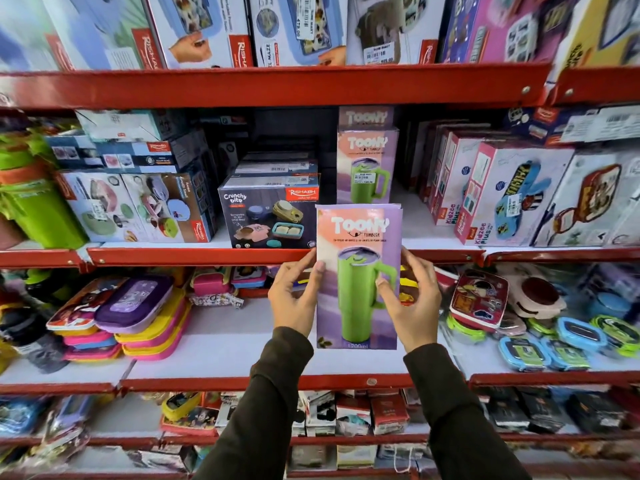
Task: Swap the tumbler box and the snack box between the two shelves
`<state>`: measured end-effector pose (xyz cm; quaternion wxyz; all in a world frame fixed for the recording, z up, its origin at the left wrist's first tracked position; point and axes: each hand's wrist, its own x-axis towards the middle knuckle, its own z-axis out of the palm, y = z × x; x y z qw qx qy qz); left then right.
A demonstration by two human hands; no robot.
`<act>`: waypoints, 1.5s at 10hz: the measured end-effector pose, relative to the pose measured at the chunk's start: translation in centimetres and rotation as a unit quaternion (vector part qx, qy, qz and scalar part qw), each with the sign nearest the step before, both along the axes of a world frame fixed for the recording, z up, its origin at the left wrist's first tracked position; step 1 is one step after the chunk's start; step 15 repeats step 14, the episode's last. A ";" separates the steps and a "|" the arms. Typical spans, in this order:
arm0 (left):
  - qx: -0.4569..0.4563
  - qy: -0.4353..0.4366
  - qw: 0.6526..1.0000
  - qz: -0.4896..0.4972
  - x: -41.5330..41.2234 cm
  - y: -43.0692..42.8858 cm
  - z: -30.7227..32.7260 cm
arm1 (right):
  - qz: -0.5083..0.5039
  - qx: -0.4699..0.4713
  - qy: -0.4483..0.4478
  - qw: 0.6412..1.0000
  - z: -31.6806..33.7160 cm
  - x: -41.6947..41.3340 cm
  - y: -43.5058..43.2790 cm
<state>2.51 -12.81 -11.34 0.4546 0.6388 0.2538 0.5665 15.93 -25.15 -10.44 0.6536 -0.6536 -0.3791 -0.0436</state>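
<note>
A tall purple and pink Toony tumbler box (pixel 358 271) with a green mug printed on it is upright in front of the lower shelf (pixel 221 355), its base near the white shelf board. My left hand (pixel 294 296) grips its left edge and my right hand (pixel 410 299) grips its right edge. The dark Crunchy Bite snack box (pixel 268 216) sits on the upper shelf (pixel 194 256), just up and left of the held box. Another Toony tumbler box (pixel 367 164) stands on that upper shelf right behind the held one.
Stacked flat lunch boxes (pixel 138 317) lie at the lower shelf's left, round and blue-lidded containers (pixel 540 334) at its right. Kidzee boxes (pixel 502 192) fill the upper shelf's right, Rishabh boxes (pixel 138 206) its left. Red shelf lips run across at each level.
</note>
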 end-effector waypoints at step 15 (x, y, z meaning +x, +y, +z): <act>-0.072 0.127 0.981 -0.131 12.8 5.7 8.8 | -0.005 -0.097 -0.062 0.993 7.3 10.7 9.4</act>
